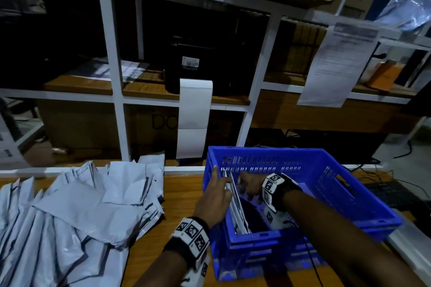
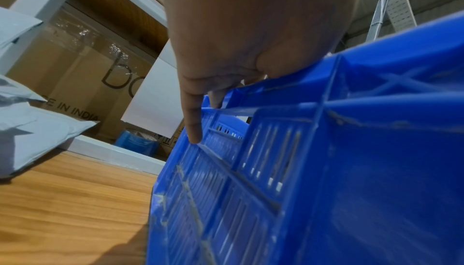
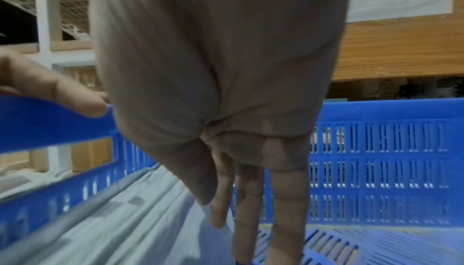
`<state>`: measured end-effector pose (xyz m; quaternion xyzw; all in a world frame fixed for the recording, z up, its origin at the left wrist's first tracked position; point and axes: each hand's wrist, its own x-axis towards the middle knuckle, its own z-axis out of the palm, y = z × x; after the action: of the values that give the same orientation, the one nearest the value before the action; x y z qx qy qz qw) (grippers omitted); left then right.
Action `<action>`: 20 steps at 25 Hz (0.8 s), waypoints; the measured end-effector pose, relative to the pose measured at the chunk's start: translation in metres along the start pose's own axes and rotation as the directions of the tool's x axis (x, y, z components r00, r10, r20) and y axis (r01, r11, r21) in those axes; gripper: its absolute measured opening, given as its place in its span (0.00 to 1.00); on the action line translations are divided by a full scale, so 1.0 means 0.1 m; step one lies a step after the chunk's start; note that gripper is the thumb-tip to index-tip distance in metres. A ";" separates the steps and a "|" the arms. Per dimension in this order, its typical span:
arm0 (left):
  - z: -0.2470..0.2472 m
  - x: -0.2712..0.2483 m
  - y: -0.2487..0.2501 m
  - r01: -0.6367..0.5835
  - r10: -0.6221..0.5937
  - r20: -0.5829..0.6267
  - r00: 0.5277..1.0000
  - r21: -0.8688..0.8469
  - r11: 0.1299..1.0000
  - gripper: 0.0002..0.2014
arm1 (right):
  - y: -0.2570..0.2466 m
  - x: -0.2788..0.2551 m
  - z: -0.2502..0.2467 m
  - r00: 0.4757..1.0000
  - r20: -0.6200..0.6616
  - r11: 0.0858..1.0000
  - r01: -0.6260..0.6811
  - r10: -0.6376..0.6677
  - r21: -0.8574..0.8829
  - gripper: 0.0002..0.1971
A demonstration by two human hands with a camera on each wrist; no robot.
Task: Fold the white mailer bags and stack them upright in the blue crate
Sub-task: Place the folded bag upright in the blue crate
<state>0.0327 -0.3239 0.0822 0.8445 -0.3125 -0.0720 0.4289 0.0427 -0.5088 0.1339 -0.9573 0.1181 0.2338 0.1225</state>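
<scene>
a few folded mailer bags point(image 1: 235, 202) stand on edge against the blue crate point(image 1: 345, 196)'s left wall. the left hand point(image 1: 214, 198) rests spread on that rim; the right hand point(image 1: 250, 185), fingers straight, presses them upright. they look light, limp and slippery, best held flat by the folded edge.

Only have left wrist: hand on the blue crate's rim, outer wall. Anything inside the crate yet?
Observer: Yes. Head view shows folded white plastic mailer bags standing on edge along the left wall of the blue slotted plastic crate.
Operator: Where's the right hand?
Observer: The right hand is inside the crate, beside those bags. Right wrist view shows its fingers straight, pointing down toward the crate floor.
</scene>
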 end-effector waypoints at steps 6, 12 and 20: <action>0.00 0.02 -0.03 0.008 -0.009 -0.009 1.000 -0.003 1.000 0.17 | -0.04 -0.09 -0.21 0.999 -0.002 0.985 0.032 -0.032 -0.170 0.21; -0.16 -0.24 -0.03 -0.075 0.063 -0.094 0.994 -0.130 0.989 0.18 | -0.13 -0.85 -0.60 0.937 -0.216 0.957 0.287 -0.273 0.033 0.15; -0.53 -1.32 0.17 -0.164 0.086 -0.226 0.970 -0.354 0.921 0.21 | -0.45 -1.94 0.23 0.673 -0.664 0.805 0.566 -0.326 0.178 0.15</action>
<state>-0.0598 -0.2174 0.1084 0.7296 -0.3008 -0.0141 0.6141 -0.1217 -0.4269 0.2146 -0.9377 -0.0499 -0.1484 0.3102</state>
